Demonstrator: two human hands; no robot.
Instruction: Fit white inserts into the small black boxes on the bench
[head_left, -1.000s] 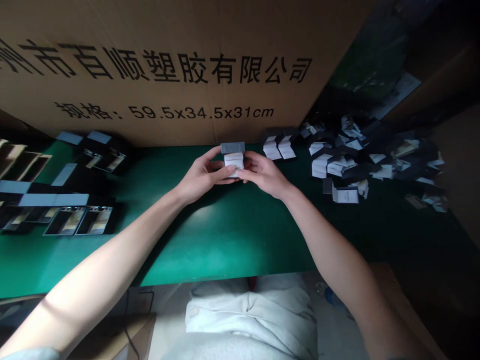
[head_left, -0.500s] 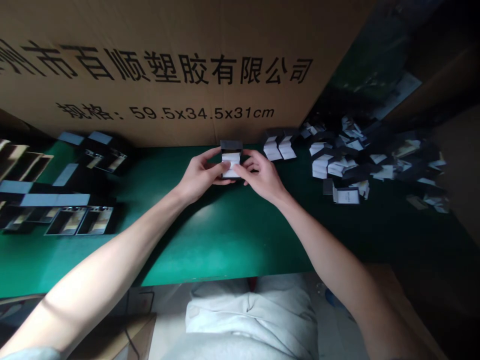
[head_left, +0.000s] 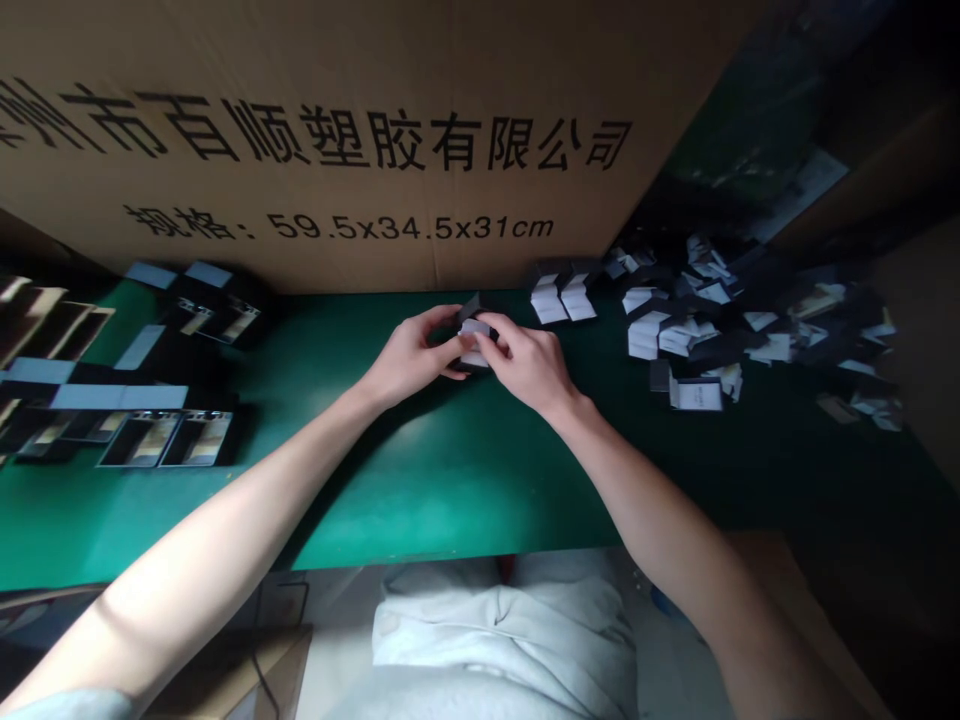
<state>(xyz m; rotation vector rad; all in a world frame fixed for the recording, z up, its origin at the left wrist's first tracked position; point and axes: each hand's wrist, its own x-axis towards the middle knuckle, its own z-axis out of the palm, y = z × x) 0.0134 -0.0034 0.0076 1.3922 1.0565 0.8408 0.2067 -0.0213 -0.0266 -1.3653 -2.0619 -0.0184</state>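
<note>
The large printed carton (head_left: 360,185) stands at the back of the desk (head_left: 450,485), and I give every place from it. In front of its lower edge, a little right of its middle, is the small dark box (head_left: 473,327), with its lid raised and a white insert inside. Whether it rests on the desk or is held slightly above, I cannot tell.

Both hands pinch this box. The left hand (head_left: 411,352) has its thumb at the white part and its other fingers around the side; the right hand (head_left: 532,362) bends its fingers over the other side, its thumb also near the insert. Some fingertips are hidden, so their exact contact is not clear.

In my judgement, if the two thumbs press unevenly, the insert could sit crooked or become creased. If the right fingers push on the lid too strongly, its hinge could bend or tear. A loose left grip could let the box turn and slip.

Close to the carton's lower right corner stand two open boxes (head_left: 564,292); a wide right elbow movement could hardly reach them, but a careless hand could. Farther right of the carton lies a jumbled pile (head_left: 757,315). Before its left end are black cases (head_left: 196,438), well apart from the hands.
</note>
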